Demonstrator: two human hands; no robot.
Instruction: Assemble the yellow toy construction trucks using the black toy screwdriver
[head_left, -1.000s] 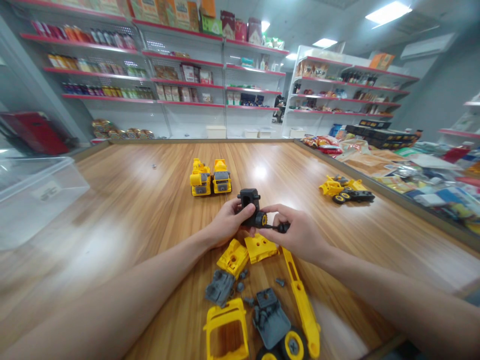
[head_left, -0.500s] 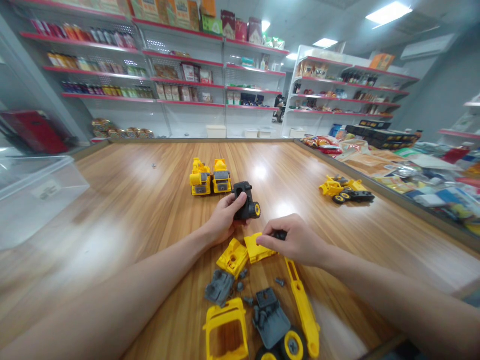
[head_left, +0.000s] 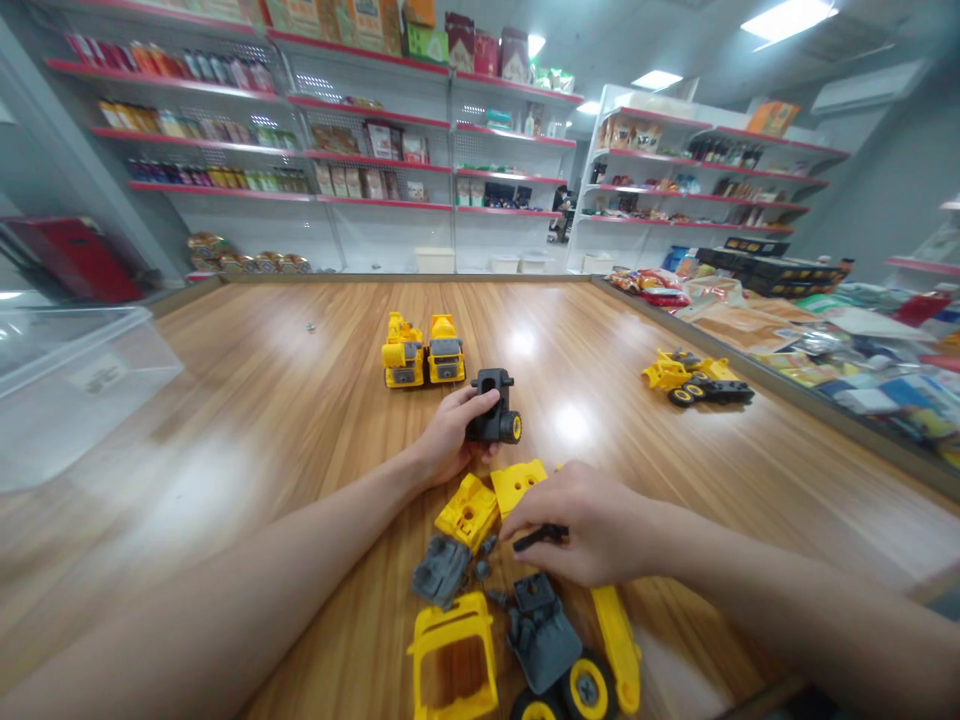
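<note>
My left hand (head_left: 452,430) is closed around a black toy truck chassis (head_left: 489,428) with a yellow-hubbed wheel, held above the table. Between the fingers of my right hand (head_left: 589,520) is a small black bar-shaped tool (head_left: 541,537), partly hidden. Beneath and around that hand lie a yellow plate with holes (head_left: 517,482), a yellow block (head_left: 466,513) and a long yellow arm (head_left: 617,640), its upper part covered. Nearer me are a grey part (head_left: 441,570), a yellow cab frame (head_left: 489,655) and a grey base with wheels (head_left: 546,640). Loose grey screws (head_left: 482,570) lie between them.
Two yellow toy trucks (head_left: 424,352) stand beyond my left hand. Another yellow and black toy vehicle (head_left: 697,378) is at the right. A clear plastic bin (head_left: 82,390) sits at the left edge. Packaged goods (head_left: 787,320) lie past the table's right rim (head_left: 750,375).
My right hand has moved toward me and down with the black tool, from over the yellow plate to over the long arm. My left hand keeps the chassis, turned slightly.
</note>
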